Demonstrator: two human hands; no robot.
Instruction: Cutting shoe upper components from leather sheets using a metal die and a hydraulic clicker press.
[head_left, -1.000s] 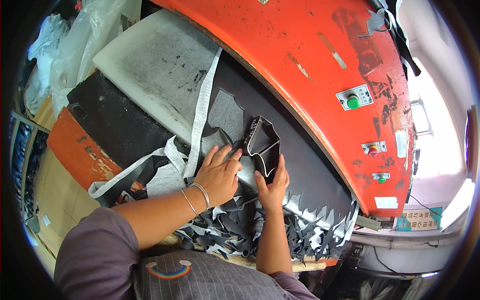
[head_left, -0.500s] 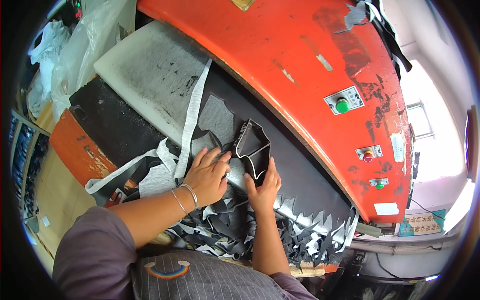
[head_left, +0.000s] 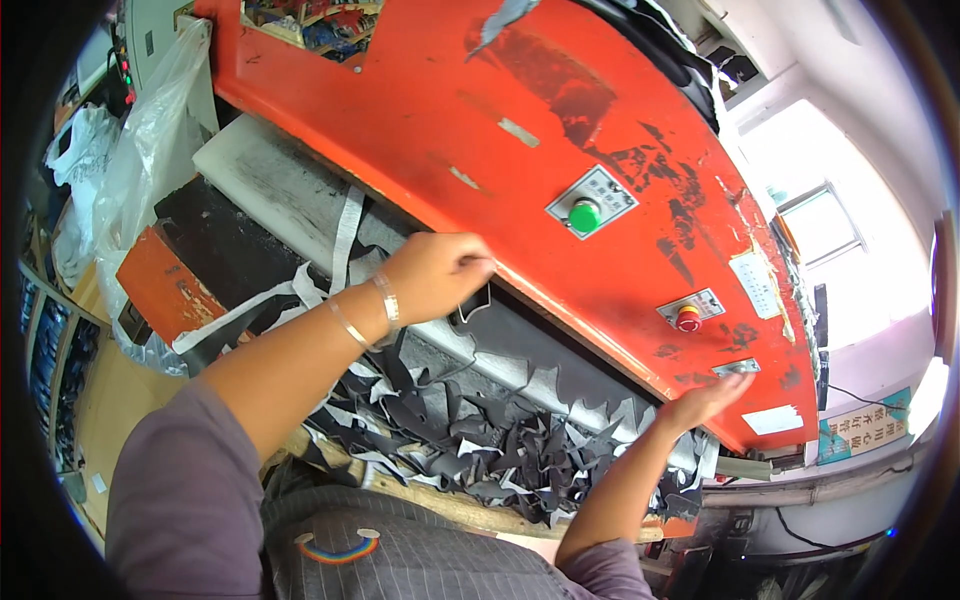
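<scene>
My left hand [head_left: 435,275] is raised, fingers curled in a loose fist, by the lower edge of the red press head [head_left: 420,130]. Nothing shows in it. Beneath it, the metal rim of a cutting die [head_left: 479,308] peeks out on the dark sheet material [head_left: 540,345]; the press head and my hand hide the rest. My right hand [head_left: 705,400] stretches its fingers over the lower small button plate [head_left: 736,367] on the press head. Those fingertips cover the button itself. A larger green button [head_left: 583,216] sits right of my left hand, apart from it.
Dark and grey offcuts [head_left: 520,455] are heaped along the near edge of the press. A red button [head_left: 688,318] is on the press head between the green ones. A pale cutting board [head_left: 270,190] lies at the left, with clear plastic bags [head_left: 150,150] beyond.
Both hands have let go of the cutting die. My left hand rose and curled; my right hand moved right to the lower button. The press head now covers most of the die.
</scene>
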